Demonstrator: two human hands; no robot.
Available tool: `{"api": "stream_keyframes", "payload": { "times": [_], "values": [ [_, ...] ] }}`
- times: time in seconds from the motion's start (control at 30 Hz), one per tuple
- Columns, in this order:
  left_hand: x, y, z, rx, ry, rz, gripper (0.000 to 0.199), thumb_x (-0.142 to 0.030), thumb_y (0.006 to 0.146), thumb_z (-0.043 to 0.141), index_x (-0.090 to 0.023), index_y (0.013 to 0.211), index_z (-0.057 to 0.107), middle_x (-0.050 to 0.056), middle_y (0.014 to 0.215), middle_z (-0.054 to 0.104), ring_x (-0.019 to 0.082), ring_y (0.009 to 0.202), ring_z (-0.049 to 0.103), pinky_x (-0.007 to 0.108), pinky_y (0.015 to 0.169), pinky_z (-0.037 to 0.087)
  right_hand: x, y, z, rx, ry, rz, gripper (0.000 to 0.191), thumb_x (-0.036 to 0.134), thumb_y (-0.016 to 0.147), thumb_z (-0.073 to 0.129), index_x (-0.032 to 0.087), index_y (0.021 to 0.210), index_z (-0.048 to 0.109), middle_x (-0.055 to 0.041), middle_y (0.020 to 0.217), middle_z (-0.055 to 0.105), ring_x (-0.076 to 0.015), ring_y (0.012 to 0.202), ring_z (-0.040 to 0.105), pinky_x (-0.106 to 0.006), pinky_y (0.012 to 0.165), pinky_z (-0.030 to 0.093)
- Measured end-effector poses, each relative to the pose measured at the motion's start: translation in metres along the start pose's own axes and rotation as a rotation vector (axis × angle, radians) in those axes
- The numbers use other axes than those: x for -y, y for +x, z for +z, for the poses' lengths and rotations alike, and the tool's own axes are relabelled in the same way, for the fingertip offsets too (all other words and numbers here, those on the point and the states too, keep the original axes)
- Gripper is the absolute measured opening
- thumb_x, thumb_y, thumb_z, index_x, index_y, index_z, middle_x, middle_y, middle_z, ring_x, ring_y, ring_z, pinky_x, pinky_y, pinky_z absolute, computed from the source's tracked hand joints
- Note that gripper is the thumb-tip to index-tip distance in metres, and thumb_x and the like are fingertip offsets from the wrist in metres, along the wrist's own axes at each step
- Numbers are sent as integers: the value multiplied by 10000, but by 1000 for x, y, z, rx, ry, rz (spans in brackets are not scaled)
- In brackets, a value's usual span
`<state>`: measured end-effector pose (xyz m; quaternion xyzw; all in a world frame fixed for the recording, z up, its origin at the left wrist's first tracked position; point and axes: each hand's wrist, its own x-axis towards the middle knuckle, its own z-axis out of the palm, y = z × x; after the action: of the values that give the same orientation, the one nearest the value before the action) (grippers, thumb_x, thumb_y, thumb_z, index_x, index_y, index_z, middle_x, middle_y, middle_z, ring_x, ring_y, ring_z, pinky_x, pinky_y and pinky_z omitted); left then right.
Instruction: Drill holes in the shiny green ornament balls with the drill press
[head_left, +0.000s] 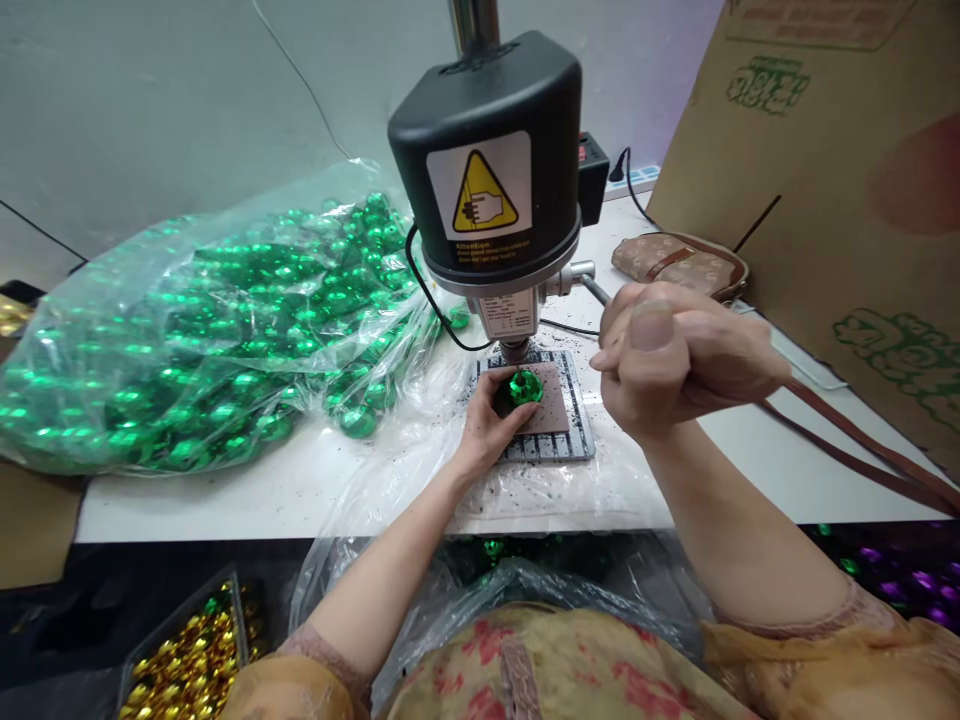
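A shiny green faceted ball (526,386) sits under the chuck of a black-topped bench drill press (484,150). Thumb and fingers of my left hand (491,415) grip the ball from its left side. Beneath it are a square brownish pad (553,412) and the slotted metal base (581,440), sprinkled with dark shavings. My right hand (667,355) is closed around the drill press's feed lever (596,290), whose end the fingers hide. The drill tip appears to meet the top of the ball, though contact is hard to make out.
A large clear bag of green balls (225,330) fills the table's left. At the right are a patterned purse (667,262) with a brown strap and a tall cardboard box (825,200). Below the table edge stand a container of gold balls (187,650) and some purple balls (911,580).
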<state>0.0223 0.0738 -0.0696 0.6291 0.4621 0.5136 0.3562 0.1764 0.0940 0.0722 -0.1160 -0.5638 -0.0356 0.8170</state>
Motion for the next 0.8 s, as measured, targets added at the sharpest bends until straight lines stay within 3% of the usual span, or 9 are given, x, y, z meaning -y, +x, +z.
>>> {"api": "stream_keyframes", "payload": {
  "times": [0.23, 0.47, 0.6, 0.7, 0.8],
  "values": [
    [-2, 0, 1, 9, -22, -7, 511, -394, 793, 821, -225, 1198, 561, 78, 1174, 645, 237, 1122, 625, 410, 1001, 494, -7, -5, -2, -6, 13, -67, 437, 111, 865, 573, 171, 516, 317, 68, 476, 345, -20, 421, 342, -232, 433, 287],
    [0, -1, 1, 3, -34, -18, 519, -405, 790, 820, -223, 1199, 557, 84, 1180, 653, 242, 1118, 633, 423, 1000, 506, -10, -15, -12, 87, 92, -82, 404, 100, 826, 574, 177, 523, 318, 79, 451, 393, -29, 375, 351, -230, 379, 275],
    [0, 0, 3, -6, -12, -25, 516, -382, 789, 819, -222, 1200, 552, 82, 1173, 650, 243, 1113, 638, 420, 996, 512, 2, 6, 1, 11, 87, 62, 478, 169, 897, 552, 169, 495, 293, 75, 441, 387, -22, 374, 362, -233, 398, 261],
    [-4, -2, 4, -57, 78, -1, 480, -352, 793, 809, -225, 1181, 557, 73, 1153, 642, 241, 1104, 635, 410, 985, 512, 9, 34, 17, -48, 66, 187, 422, 231, 910, 596, 186, 510, 471, 83, 429, 400, -22, 374, 359, -243, 421, 269],
    [-17, -14, -2, -151, 226, 40, 443, -339, 796, 792, -226, 1158, 564, 70, 1128, 638, 239, 1075, 633, 399, 953, 514, 10, 50, 26, -71, 34, 245, 441, 380, 854, 663, 188, 497, 488, 71, 425, 399, -26, 382, 333, -259, 453, 287]
  ]
}}
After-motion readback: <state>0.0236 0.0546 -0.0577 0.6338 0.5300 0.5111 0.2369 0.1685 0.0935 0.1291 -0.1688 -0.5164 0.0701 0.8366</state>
